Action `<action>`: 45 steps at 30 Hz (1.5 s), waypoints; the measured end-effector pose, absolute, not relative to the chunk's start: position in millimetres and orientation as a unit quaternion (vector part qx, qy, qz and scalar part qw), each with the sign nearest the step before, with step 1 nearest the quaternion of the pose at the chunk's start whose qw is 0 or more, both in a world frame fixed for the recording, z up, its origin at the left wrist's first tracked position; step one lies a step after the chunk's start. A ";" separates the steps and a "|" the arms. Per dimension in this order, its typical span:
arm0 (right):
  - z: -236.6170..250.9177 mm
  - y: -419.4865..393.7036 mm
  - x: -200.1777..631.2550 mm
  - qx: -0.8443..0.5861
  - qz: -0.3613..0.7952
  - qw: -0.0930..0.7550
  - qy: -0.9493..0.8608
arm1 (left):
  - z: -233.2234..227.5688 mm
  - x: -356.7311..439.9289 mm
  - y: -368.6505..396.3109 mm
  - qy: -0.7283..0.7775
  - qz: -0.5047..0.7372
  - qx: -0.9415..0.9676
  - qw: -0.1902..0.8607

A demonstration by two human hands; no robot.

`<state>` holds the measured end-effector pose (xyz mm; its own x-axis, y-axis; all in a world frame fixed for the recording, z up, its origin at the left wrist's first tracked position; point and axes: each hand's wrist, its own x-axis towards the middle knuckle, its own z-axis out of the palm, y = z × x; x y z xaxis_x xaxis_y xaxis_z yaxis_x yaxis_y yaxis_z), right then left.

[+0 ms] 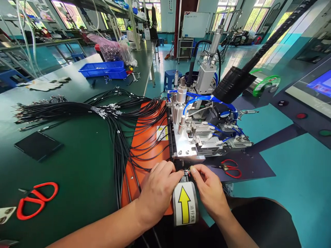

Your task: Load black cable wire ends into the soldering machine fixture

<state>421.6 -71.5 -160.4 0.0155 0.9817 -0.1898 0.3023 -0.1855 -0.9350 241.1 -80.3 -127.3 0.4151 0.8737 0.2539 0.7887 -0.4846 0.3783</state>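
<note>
Wires [189,173], thin and partly red, show at the near edge of the pneumatic machine [178,115]. The right hand [210,189], on the machine's near side, has its thumb and forefinger closed in a pinch on them, the other fingers loosely curled. The left hand [161,184], at the machine's near left corner, is half curled, its fingertips just beside the wires; whether it grips anything I cannot tell. A yellow-arrow sign [184,203] sits between the wrists, nearer the person than the machine. Left of the machine, black cables [119,148] spread out in bundles, several crossing the orange plate [149,158] at its side. Red-handled scissors [38,200] lie well left of the machine on a green surface [85,165]; a 2nd pair [230,168] lies near its right front corner. Blue bins [115,74] stand left of and beyond it.
</note>
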 end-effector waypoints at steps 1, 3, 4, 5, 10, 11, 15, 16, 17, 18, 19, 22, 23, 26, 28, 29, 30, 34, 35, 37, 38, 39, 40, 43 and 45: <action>-159.0 -70.7 423.0 -0.605 0.458 0.370 -0.536 | -128.0 240.9 -80.2 0.496 0.213 0.836 0.100; -155.8 -68.9 424.6 -0.590 0.435 0.381 -0.563 | -129.7 240.5 -80.1 0.492 0.217 0.837 0.099; -154.2 -68.0 424.6 -0.584 0.426 0.385 -0.573 | -130.5 240.4 -80.1 0.491 0.220 0.838 0.097; -152.6 -67.2 424.2 -0.579 0.421 0.389 -0.580 | -131.2 240.3 -80.1 0.490 0.223 0.837 0.095; -149.4 -66.2 420.5 -0.569 0.428 0.397 -0.579 | -130.6 241.0 -80.0 0.495 0.217 0.836 0.092; -149.8 -66.4 420.2 -0.569 0.431 0.397 -0.577 | -129.7 241.3 -80.1 0.496 0.215 0.836 0.091; -153.2 -67.4 420.8 -0.577 0.424 0.394 -0.576 | -125.3 242.8 -80.8 0.499 0.211 0.837 0.078; -154.2 -67.6 420.9 -0.581 0.423 0.391 -0.575 | -124.6 243.0 -81.1 0.500 0.211 0.837 0.075; -155.1 -67.8 421.0 -0.587 0.422 0.387 -0.572 | -124.1 243.1 -81.3 0.500 0.211 0.837 0.073; -155.9 -67.8 420.9 -0.593 0.422 0.382 -0.570 | -124.0 243.1 -81.6 0.499 0.212 0.837 0.072; -156.4 -67.6 420.8 -0.600 0.422 0.377 -0.566 | -124.1 242.9 -81.8 0.497 0.212 0.838 0.072; -156.5 -65.8 420.5 -0.614 0.434 0.356 -0.555 | -125.3 241.6 -81.7 0.489 0.214 0.842 0.079; -156.0 -65.1 420.6 -0.613 0.444 0.350 -0.551 | -125.7 241.1 -81.5 0.486 0.216 0.843 0.082; -153.3 -65.3 421.6 -0.606 0.466 0.353 -0.539 | -126.4 240.2 -80.3 0.481 0.217 0.844 0.089; -150.7 -68.5 422.6 -0.619 0.461 0.364 -0.521 | -126.3 240.2 -79.8 0.482 0.212 0.845 0.093; -149.2 -70.9 423.0 -0.629 0.456 0.368 -0.510 | -126.1 240.3 -79.8 0.483 0.208 0.845 0.094; -147.8 -73.5 423.1 -0.637 0.453 0.371 -0.500 | -125.9 240.3 -79.9 0.483 0.204 0.846 0.095; -143.2 -80.6 421.9 -0.618 0.495 0.371 -0.485 | -125.6 240.6 -80.7 0.487 0.196 0.847 0.089; -142.7 -80.9 421.4 -0.610 0.509 0.366 -0.485 | -125.7 240.6 -80.6 0.488 0.195 0.846 0.086; -142.5 -80.2 420.7 -0.604 0.523 0.356 -0.483 | -125.7 240.7 -80.1 0.490 0.195 0.845 0.084; -142.6 -79.5 420.5 -0.605 0.525 0.354 -0.483 | -125.7 240.7 -79.8 0.490 0.196 0.845 0.084; -142.7 -78.8 420.4 -0.606 0.524 0.354 -0.482 | -125.5 240.7 -79.5 0.490 0.196 0.845 0.085; -142.8 -78.2 420.4 -0.607 0.522 0.354 -0.483 | -125.3 240.7 -79.3 0.490 0.195 0.845 0.086; -141.3 -77.6 420.3 -0.611 0.508 0.348 -0.497 | -124.6 240.8 -79.5 0.491 0.194 0.845 0.086; -139.6 -78.0 420.5 -0.622 0.488 0.333 -0.514 | -124.3 240.9 -80.0 0.491 0.194 0.845 0.085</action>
